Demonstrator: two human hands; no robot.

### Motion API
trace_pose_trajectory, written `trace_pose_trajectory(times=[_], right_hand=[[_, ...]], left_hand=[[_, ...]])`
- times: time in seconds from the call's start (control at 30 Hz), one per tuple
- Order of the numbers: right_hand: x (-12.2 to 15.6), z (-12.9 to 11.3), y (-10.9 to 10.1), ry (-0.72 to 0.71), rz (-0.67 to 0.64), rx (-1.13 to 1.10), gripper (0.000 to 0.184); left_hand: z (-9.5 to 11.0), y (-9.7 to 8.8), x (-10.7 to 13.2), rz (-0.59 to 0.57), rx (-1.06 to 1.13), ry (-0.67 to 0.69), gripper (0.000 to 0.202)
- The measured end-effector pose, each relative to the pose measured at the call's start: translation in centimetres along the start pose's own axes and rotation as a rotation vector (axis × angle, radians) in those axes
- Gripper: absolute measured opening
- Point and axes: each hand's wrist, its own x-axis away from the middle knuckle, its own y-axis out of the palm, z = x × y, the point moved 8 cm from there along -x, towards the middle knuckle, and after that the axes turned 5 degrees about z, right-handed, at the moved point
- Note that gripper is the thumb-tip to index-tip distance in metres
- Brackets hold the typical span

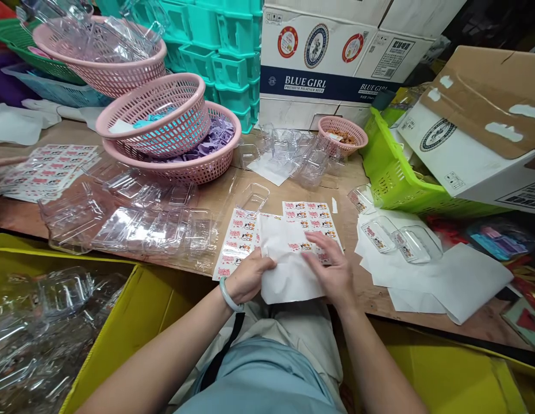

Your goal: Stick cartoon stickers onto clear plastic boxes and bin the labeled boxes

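Observation:
A piece of white paper (284, 276) is pinched at its left edge by the thumb and fingers of my left hand (250, 275), which wears a pale bangle (228, 294). My right hand (334, 267) lies over the paper's right side, its fingers stretched and apart; whether its thumb presses on the paper I cannot tell. Beneath the paper are sheets of cat stickers, one to the left (237, 244) and one to the right (314, 215). One clear plastic box (252, 198) stands just beyond the sheets.
Pink baskets (172, 167) with small packets stand at the back left. Clear boxes (142, 230) lie left of my hands. To the right are stickered boxes (411, 244), white sheets (461, 282) and a green crate (392, 167). Another person's hand (8, 161) shows at the left edge.

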Motion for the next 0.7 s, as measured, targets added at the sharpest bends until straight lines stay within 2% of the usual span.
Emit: trace_pose_trajectory(times=[0.07, 0.13, 0.2, 0.37, 0.43, 0.5, 0.57, 0.63, 0.7], right_hand=[[0.8, -1.3, 1.6, -0.147, -0.132, 0.160, 0.026], [1.6, -1.5, 2.4, -0.172, -0.121, 0.185, 0.016], [2.0, -1.0, 2.6, -0.114, -0.071, 0.122, 0.010], [1.6, 1.7, 1.6, 0.131, 0.045, -0.001, 0.014], [1.2, 1.3, 1.4, 0.066, 0.005, 0.069, 0.013], [1.2, 0.4, 1.6, -0.068, -0.066, 0.178, 0.013], [1.5, -0.3, 1.8, -0.134, -0.072, 0.227, 0.012], [1.8, -0.3, 1.6, -0.103, -0.013, 0.192, 0.009], [1.9, 0.6, 1.4, 0.026, 0.066, 0.076, 0.010]], left_hand=[[0.3, 0.5, 0.1, -0.039, -0.005, 0.035, 0.042], [0.6, 0.7, 0.2, -0.063, -0.035, 0.073, 0.044], [0.6, 0.6, 0.2, -0.061, -0.074, 0.089, 0.045], [-0.1, 0.1, -0.2, -0.053, -0.112, 0.048, 0.045], [-0.1, 0.1, -0.2, -0.053, -0.102, 0.043, 0.047], [0.1, 0.3, -0.1, -0.058, -0.077, 0.047, 0.053], [0.2, 0.7, 0.1, -0.073, -0.068, 0.054, 0.057], [0.2, 0.8, 0.2, -0.082, -0.079, 0.062, 0.058], [0.1, 0.8, 0.2, -0.083, -0.094, 0.060, 0.056]])
